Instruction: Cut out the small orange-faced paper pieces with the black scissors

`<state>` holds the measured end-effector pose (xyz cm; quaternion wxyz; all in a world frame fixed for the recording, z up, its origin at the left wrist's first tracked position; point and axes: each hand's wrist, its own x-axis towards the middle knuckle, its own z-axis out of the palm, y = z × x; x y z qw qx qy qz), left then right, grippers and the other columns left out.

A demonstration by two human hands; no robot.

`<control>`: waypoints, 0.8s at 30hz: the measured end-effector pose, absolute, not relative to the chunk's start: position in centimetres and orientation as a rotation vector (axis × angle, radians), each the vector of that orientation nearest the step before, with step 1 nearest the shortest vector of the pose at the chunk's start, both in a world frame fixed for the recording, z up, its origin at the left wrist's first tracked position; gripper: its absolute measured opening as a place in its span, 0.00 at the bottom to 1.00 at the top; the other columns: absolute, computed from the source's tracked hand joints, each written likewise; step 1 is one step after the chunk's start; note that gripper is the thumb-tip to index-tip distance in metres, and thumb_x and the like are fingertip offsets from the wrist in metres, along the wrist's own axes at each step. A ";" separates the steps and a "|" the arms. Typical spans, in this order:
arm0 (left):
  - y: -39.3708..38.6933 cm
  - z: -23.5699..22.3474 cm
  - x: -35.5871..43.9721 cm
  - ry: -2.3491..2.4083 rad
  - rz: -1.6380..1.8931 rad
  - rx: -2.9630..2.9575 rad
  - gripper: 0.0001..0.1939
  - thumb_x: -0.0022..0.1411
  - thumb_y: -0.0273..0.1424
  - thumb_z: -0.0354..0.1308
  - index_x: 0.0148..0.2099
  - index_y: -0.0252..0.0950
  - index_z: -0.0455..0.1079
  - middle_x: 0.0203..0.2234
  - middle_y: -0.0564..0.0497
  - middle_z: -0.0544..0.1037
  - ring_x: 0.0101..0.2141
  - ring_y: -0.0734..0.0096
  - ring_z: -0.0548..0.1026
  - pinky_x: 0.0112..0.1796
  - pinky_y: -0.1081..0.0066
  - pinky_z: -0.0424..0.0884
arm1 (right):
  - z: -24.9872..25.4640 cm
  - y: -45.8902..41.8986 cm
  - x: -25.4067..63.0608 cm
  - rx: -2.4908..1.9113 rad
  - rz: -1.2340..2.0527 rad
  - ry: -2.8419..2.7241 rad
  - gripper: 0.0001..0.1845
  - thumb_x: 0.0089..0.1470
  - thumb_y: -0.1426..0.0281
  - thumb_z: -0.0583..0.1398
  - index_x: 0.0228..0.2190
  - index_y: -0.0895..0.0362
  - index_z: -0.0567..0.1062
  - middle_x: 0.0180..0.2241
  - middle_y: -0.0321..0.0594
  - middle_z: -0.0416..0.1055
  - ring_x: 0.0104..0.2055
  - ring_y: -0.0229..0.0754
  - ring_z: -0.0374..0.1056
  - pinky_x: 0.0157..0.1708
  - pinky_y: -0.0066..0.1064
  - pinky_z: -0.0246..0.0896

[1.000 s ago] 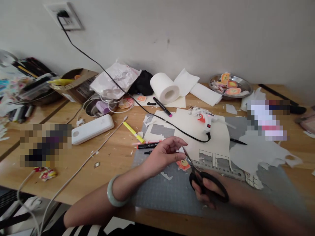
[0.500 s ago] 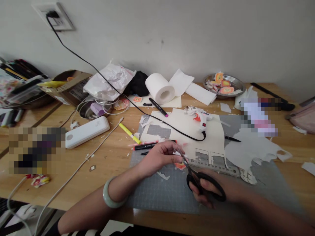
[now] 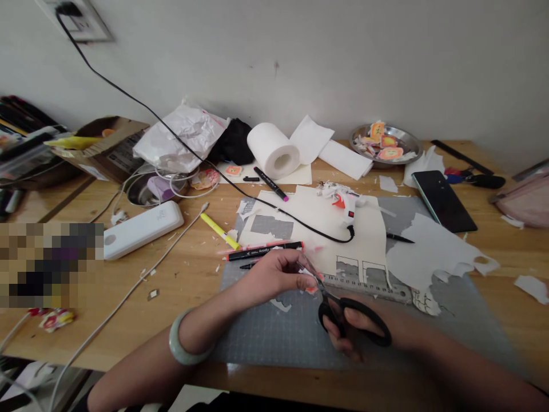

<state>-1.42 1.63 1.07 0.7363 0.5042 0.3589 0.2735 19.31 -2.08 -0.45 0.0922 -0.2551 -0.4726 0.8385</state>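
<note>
My right hand (image 3: 349,332) grips a pair of scissors (image 3: 381,331) by its black handles, fingers through the loops. The blades point up and left, right at the fingertips of my left hand (image 3: 285,274). Between its thumb and fingers that hand pinches a small paper piece (image 3: 311,289), white with orange-pink, mostly hidden by the fingers and blades. Both hands are above a grey cutting mat (image 3: 274,343). Just behind them lie a metal ruler (image 3: 397,293) and a cream sheet with cut-outs (image 3: 317,223).
A white glue gun (image 3: 349,209) rests on the sheet, its black cord running to the wall socket. Markers (image 3: 266,250) lie left of it. Farther back are a paper roll (image 3: 274,150) and a metal plate (image 3: 412,158) of cut-outs. A phone (image 3: 446,200) lies at right.
The view has shifted slightly, so things on the table appear farther left. The scissors' handles look spread a little wider; both hands keep their holds.
</note>
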 end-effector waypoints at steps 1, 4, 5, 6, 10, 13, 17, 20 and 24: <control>1.6 1.0 -1.4 0.800 0.615 1.121 0.05 0.49 0.28 0.63 0.30 0.31 0.71 0.25 0.51 0.75 0.28 0.74 0.71 0.33 0.73 0.67 | -0.5 -2.0 19.3 -0.765 2.484 -1.390 0.32 0.46 0.40 0.52 0.28 0.60 0.64 0.21 0.33 0.59 0.19 0.30 0.56 0.18 0.22 0.55; 1.8 0.6 -1.6 0.859 0.693 1.166 0.09 0.50 0.29 0.63 0.34 0.33 0.70 0.27 0.52 0.73 0.27 0.76 0.70 0.31 0.74 0.66 | -0.6 -1.9 19.2 -0.770 2.481 -1.331 0.32 0.46 0.40 0.52 0.28 0.59 0.63 0.21 0.32 0.58 0.19 0.30 0.56 0.17 0.21 0.54; 1.9 0.5 -1.7 0.885 0.723 1.186 0.12 0.49 0.29 0.63 0.37 0.33 0.70 0.29 0.53 0.73 0.26 0.77 0.69 0.30 0.75 0.66 | -0.8 -1.9 19.2 -0.766 2.479 -1.314 0.31 0.47 0.41 0.52 0.28 0.59 0.63 0.21 0.32 0.58 0.19 0.30 0.56 0.17 0.21 0.54; 2.0 0.5 -1.9 0.912 0.752 1.209 0.15 0.48 0.29 0.63 0.41 0.34 0.69 0.30 0.53 0.72 0.25 0.79 0.67 0.29 0.76 0.65 | -0.9 -1.9 19.3 -0.761 2.470 -1.300 0.31 0.47 0.41 0.52 0.28 0.59 0.63 0.21 0.32 0.58 0.19 0.30 0.56 0.17 0.21 0.54; 2.9 0.9 -2.4 1.058 0.838 1.329 0.20 0.49 0.29 0.61 0.47 0.34 0.66 0.33 0.51 0.72 0.24 0.80 0.66 0.26 0.77 0.64 | -1.8 -1.5 19.7 -0.781 2.318 -1.315 0.29 0.49 0.43 0.52 0.29 0.58 0.63 0.22 0.33 0.59 0.20 0.31 0.58 0.17 0.23 0.54; 3.9 2.0 -3.6 1.260 0.905 1.434 0.14 0.55 0.31 0.55 0.45 0.34 0.67 0.33 0.50 0.73 0.27 0.76 0.70 0.29 0.75 0.67 | -1.7 -0.8 20.0 -0.882 2.077 -1.489 0.27 0.48 0.44 0.54 0.30 0.58 0.65 0.23 0.33 0.60 0.22 0.33 0.59 0.20 0.26 0.56; 4.4 4.2 -9.3 1.689 1.002 1.519 0.12 0.58 0.31 0.55 0.45 0.36 0.68 0.36 0.50 0.73 0.34 0.70 0.71 0.38 0.69 0.68 | -0.6 -0.1 20.4 -1.195 1.686 -1.625 0.24 0.49 0.48 0.56 0.32 0.57 0.67 0.24 0.34 0.62 0.24 0.35 0.60 0.24 0.29 0.58; 3.0 6.3 -16.9 2.131 1.056 1.434 0.13 0.59 0.30 0.56 0.48 0.35 0.66 0.44 0.47 0.70 0.45 0.62 0.68 0.47 0.58 0.64 | 0.1 0.1 20.9 -1.350 1.501 -1.726 0.22 0.48 0.51 0.58 0.35 0.57 0.68 0.25 0.37 0.66 0.27 0.40 0.64 0.26 0.31 0.60; -0.3 8.2 -25.5 2.533 0.948 1.159 0.19 0.62 0.33 0.55 0.55 0.35 0.61 0.53 0.45 0.64 0.49 0.55 0.66 0.47 0.52 0.65 | 0.4 0.4 21.7 -1.562 1.215 -1.901 0.25 0.45 0.51 0.59 0.38 0.57 0.71 0.32 0.44 0.73 0.32 0.48 0.70 0.31 0.37 0.64</control>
